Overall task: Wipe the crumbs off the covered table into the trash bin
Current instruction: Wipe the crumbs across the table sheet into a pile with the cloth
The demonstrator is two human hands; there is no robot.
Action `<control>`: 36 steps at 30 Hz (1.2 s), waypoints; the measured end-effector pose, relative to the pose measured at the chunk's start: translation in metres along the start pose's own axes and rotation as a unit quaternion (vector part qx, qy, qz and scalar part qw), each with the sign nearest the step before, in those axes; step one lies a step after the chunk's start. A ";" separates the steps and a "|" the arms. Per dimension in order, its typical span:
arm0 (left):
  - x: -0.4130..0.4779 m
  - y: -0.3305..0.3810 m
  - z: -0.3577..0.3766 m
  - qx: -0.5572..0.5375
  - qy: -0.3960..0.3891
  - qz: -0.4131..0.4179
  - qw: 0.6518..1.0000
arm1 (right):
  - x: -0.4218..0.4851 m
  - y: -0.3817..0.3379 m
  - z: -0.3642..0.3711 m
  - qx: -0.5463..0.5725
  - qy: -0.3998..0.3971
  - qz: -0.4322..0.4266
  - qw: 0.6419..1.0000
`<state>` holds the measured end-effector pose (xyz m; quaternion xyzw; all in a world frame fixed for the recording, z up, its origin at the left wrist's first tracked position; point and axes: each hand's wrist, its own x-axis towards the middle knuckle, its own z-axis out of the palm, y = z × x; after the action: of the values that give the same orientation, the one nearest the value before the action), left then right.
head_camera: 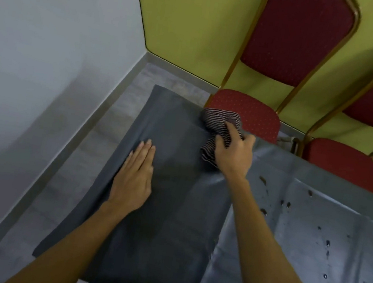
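- Left hand [132, 179] flat, fingers straight, on cover [166, 235]; we should pin it taut.
- Right hand [233, 153] grips cloth [219, 122]; sweep crumbs [264, 211], possibly droplets, edgeward in one pass.

The left hand [135, 177] lies flat, fingers straight, on the dark grey table cover [163, 222]. The right hand [233, 153] grips a bunched striped cloth [219, 122] at the table's far edge. Dark crumbs [263, 211] are scattered to the right. Two red chairs [293, 36] stand beyond.
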<state>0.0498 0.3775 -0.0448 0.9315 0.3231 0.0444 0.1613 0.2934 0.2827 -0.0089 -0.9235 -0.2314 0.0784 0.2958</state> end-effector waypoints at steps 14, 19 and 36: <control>0.053 0.037 0.012 0.038 -0.019 0.073 0.996 | -0.059 0.022 -0.017 0.015 0.033 -0.049 0.998; 0.053 0.040 0.009 0.043 -0.040 0.046 0.997 | -0.044 0.090 -0.068 0.048 0.118 0.160 0.979; 0.064 0.080 0.029 0.024 -0.042 0.118 0.992 | -0.047 0.113 -0.083 0.084 0.110 0.126 0.982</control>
<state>0.1530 0.3501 -0.0470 0.9677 0.2051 0.0162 0.1456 0.3184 0.1376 -0.0070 -0.9199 -0.0719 0.0323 0.3842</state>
